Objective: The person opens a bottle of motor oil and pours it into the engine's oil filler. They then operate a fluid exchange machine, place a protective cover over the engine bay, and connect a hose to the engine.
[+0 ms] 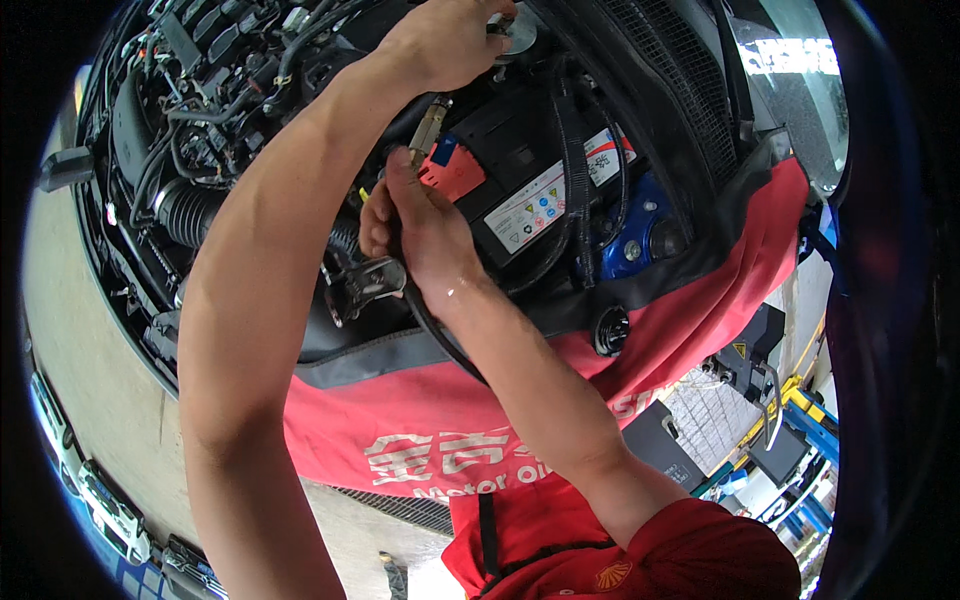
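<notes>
Black hose (440, 330) sits gripped in the right hand (425, 235) above the car battery (520, 170), its metal fitting (428, 128) pointing up. Left hand (450, 40) closes on a round cap (515, 30) deeper in the engine bay. Red fender cover (430, 420) drapes below.

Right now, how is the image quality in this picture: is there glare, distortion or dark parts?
Head view: strong fisheye bending with a black rim around the circle; bright glare on the windshield; daylight falls evenly on the left hand, the right hand and the car battery; the engine bay lies darker, in shadow.
</notes>
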`<action>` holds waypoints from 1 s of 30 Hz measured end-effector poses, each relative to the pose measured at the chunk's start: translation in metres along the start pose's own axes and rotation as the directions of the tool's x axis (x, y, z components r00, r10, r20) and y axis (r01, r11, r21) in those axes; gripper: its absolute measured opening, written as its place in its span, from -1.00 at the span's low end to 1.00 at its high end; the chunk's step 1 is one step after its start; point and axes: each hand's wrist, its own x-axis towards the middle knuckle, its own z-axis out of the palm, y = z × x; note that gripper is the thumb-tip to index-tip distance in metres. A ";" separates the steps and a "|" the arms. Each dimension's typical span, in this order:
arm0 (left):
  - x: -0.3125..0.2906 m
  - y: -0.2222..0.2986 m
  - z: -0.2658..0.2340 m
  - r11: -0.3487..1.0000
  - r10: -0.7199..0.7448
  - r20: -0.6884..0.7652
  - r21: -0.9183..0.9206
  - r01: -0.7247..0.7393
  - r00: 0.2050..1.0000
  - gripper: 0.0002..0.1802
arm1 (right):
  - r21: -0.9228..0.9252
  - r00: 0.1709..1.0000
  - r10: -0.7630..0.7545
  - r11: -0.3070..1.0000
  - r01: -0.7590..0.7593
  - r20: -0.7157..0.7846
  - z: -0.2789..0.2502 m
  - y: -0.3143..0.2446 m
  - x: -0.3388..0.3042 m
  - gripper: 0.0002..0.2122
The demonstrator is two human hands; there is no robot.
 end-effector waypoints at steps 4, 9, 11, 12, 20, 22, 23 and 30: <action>-0.047 0.006 -0.030 0.923 -0.131 0.085 -0.354 0.153 0.988 -0.06 | -0.080 1.000 -0.030 0.996 0.030 0.001 -0.013 0.001 -0.009 -0.50; -0.206 -0.011 -0.046 0.762 -0.293 -0.090 -0.624 0.175 0.952 -0.40 | -0.185 0.991 -0.128 0.975 0.120 -0.032 -0.009 -0.016 -0.039 -0.63; -0.268 -0.004 -0.016 0.534 -0.601 -0.111 -0.793 0.294 0.792 -0.46 | -0.253 0.980 -0.192 0.952 0.173 -0.051 -0.007 -0.014 -0.046 -0.61; -0.293 0.000 0.006 0.458 -0.669 -0.075 -0.825 0.330 0.739 -0.46 | -0.271 0.960 -0.262 0.936 0.226 -0.102 0.002 -0.012 -0.051 -0.65; -0.299 0.067 0.120 -0.295 -0.702 0.163 -0.953 -0.075 0.693 -0.61 | -0.824 0.971 -0.240 0.546 0.151 0.019 -0.004 -0.020 -0.079 -0.39; -0.293 0.072 0.134 -0.332 -0.663 0.148 -0.937 -0.111 0.734 -0.59 | -0.996 0.942 -0.331 0.043 0.075 0.056 0.003 -0.034 -0.088 -0.31; -0.290 0.074 0.136 -0.348 -0.660 0.155 -0.930 -0.117 0.735 -0.59 | -0.999 0.953 -0.300 -0.005 0.043 0.043 0.003 -0.038 -0.088 -0.30; -0.282 0.077 0.141 -0.426 -0.721 0.128 -0.856 -0.291 0.681 -0.64 | -0.926 0.967 -0.107 -0.279 -0.253 -0.232 0.049 -0.057 -0.095 -0.30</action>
